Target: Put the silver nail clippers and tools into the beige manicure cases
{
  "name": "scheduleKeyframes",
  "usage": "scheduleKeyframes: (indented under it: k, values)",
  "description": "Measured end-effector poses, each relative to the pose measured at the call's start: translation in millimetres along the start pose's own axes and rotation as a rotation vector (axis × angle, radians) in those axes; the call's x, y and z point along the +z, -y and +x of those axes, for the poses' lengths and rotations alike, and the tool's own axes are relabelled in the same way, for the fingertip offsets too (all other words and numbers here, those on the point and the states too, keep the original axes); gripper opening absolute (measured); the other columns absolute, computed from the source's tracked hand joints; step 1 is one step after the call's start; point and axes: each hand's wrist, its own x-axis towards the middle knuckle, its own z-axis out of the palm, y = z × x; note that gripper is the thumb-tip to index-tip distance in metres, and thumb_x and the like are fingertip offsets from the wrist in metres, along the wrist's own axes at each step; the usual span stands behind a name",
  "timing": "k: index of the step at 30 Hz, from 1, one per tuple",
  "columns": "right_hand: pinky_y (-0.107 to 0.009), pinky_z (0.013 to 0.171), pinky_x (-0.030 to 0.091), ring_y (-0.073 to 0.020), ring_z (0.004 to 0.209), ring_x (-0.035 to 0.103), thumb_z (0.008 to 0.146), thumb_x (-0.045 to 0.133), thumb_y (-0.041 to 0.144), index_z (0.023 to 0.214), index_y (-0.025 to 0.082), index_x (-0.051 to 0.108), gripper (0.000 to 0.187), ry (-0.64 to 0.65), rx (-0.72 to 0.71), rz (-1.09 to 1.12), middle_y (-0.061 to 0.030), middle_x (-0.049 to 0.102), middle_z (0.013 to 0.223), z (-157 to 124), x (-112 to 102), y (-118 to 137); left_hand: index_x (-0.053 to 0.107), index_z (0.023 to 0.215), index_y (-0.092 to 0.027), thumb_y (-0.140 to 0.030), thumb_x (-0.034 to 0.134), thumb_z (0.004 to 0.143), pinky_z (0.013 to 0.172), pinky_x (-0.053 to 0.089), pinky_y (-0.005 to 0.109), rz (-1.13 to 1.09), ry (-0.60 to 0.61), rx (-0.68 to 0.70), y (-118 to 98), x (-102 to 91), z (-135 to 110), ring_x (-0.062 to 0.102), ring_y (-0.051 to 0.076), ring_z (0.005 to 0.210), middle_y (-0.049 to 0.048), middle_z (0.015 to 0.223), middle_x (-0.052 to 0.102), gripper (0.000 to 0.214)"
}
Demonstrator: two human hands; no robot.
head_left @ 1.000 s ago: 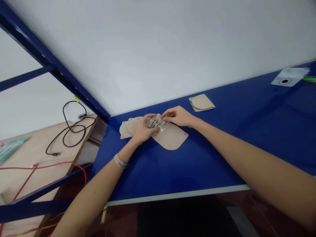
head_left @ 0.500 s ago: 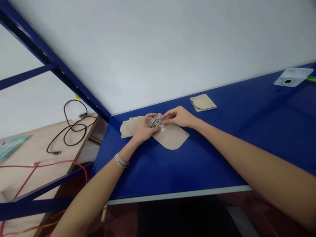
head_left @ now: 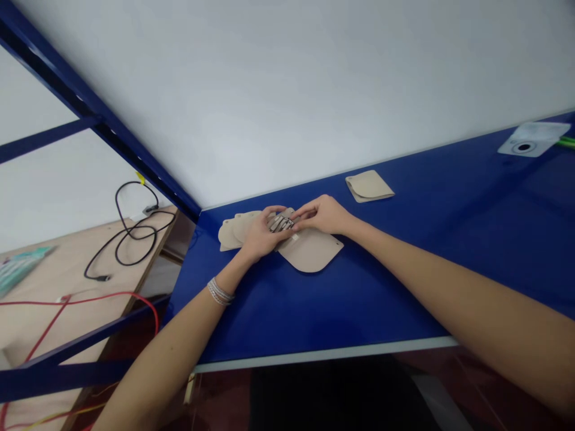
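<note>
Head view. The left hand [head_left: 264, 234] and the right hand [head_left: 324, 214] meet above the middle of the blue tabletop [head_left: 381, 287], both closed in on a cluster of small silver-grey metal pieces [head_left: 281, 224]. The left fingers curl over the cluster from the near side, and the right fingertips [head_left: 300, 214] press against it from the opposite side. The exact form of the pieces is too small to tell. The cluster lies on a beige leather-like panel with a rounded end [head_left: 309, 252], which rests flat on the tabletop under both hands. A small hole shows near the panel's right edge. A stack of rounded beige leather-like pieces [head_left: 231, 234] lies just left of the left hand, partly under it. A folded beige leather-like piece [head_left: 369, 185] lies apart, beyond the right hand. A multi-strand silver bracelet [head_left: 220, 293] circles the left wrist.

At the far right of the tabletop sits a pale flat plate with a round black opening [head_left: 523, 146], with a green item [head_left: 566, 142] at its edge. Left of the tabletop, a blue steel frame [head_left: 94, 120] crosses the view. Below it, a plywood board [head_left: 58, 317] carries a coiled black cable [head_left: 130, 230], a red wire [head_left: 90, 297] and a teal packet [head_left: 20, 269].
</note>
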Motion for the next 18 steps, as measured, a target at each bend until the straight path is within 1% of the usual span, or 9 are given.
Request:
scheduleKeyframes:
  k: [3,8,12,18]
  values:
    - [-0.026,0.068,0.05,-0.0187,0.076,0.067,0.062,0.079,0.037,0.096,0.02,0.077,0.038,-0.014,-0.004,-0.005,-0.002,0.075,0.076,0.0,0.7,0.2,0.055,0.119,-0.023,-0.043,0.076,0.066,0.076,0.05,0.032,-0.007,0.007,-0.01,0.1,-0.1,0.0,0.062,0.019,0.087,0.0053,0.098,0.067,0.061]
    - [-0.027,0.075,0.051,-0.0184,0.077,0.068,0.066,0.076,0.028,0.099,0.016,0.074,0.035,0.071,0.007,0.075,-0.0033,0.075,0.077,0.3,-1.7,1.3,0.056,0.118,-0.023,-0.039,0.076,0.066,0.079,0.049,0.033,-0.017,0.01,0.003,0.8,-0.1,0.9,0.061,0.019,0.088,0.0051,0.1,0.066,0.058]
    - [-0.027,0.074,0.051,-0.0178,0.075,0.068,0.066,0.076,0.022,0.096,0.014,0.073,0.032,0.077,0.046,0.101,-0.0039,0.075,0.075,-0.3,-3.2,4.8,0.056,0.118,-0.023,-0.036,0.076,0.066,0.08,0.049,0.034,-0.012,0.008,0.014,0.4,-0.2,1.3,0.061,0.018,0.089,0.0054,0.101,0.065,0.057]
    - [-0.026,0.072,0.051,-0.016,0.072,0.067,0.064,0.076,0.019,0.097,0.014,0.072,0.033,0.079,0.085,0.182,-0.0034,0.074,0.074,-1.2,-2.6,6.9,0.056,0.118,-0.023,-0.032,0.076,0.066,0.079,0.049,0.032,-0.017,0.022,0.005,-3.9,-0.9,0.2,0.061,0.018,0.088,0.0046,0.099,0.066,0.057]
